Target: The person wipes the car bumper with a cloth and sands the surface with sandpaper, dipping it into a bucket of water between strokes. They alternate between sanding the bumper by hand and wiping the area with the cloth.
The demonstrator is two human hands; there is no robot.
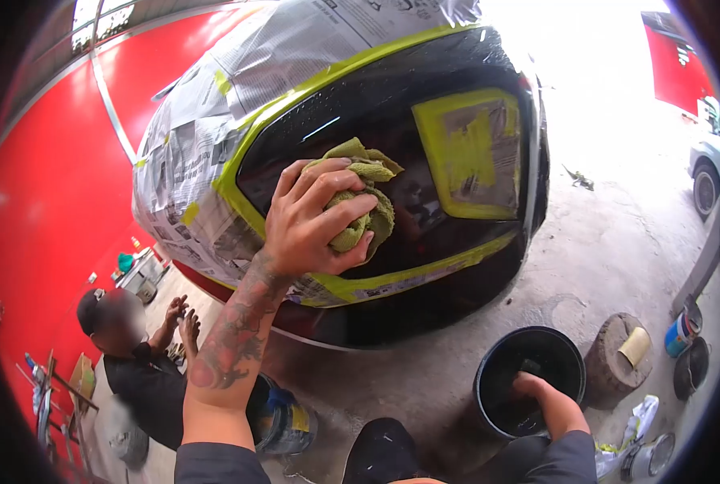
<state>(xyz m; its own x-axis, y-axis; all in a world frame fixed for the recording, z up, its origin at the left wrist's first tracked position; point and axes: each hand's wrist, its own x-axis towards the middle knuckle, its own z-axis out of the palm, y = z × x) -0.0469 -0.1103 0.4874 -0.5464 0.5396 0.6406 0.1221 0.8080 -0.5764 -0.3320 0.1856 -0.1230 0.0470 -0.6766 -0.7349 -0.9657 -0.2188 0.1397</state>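
Note:
My left hand (316, 211) is wrapped round a bunched green cloth (364, 202), held up at a dark, wet-looking panel of a vehicle (352, 121). Yellow-green masking tape (229, 181) borders this panel, and newspaper sheets (191, 133) cover the bodywork beyond it. Low on the right, my right hand (528, 384) reaches down into a black bucket (479, 387). A small dark piece (530, 366) shows at its fingertips; I cannot tell what it is. Most of the fingers are hidden inside the bucket.
A person (146, 363) sits at the left, hands raised, beside another bucket (299, 427). Right of the black bucket stands a wooden stump (610, 379) with a tan roll (635, 345) on top. Farther right are a blue can (681, 335) and a parked car (708, 157).

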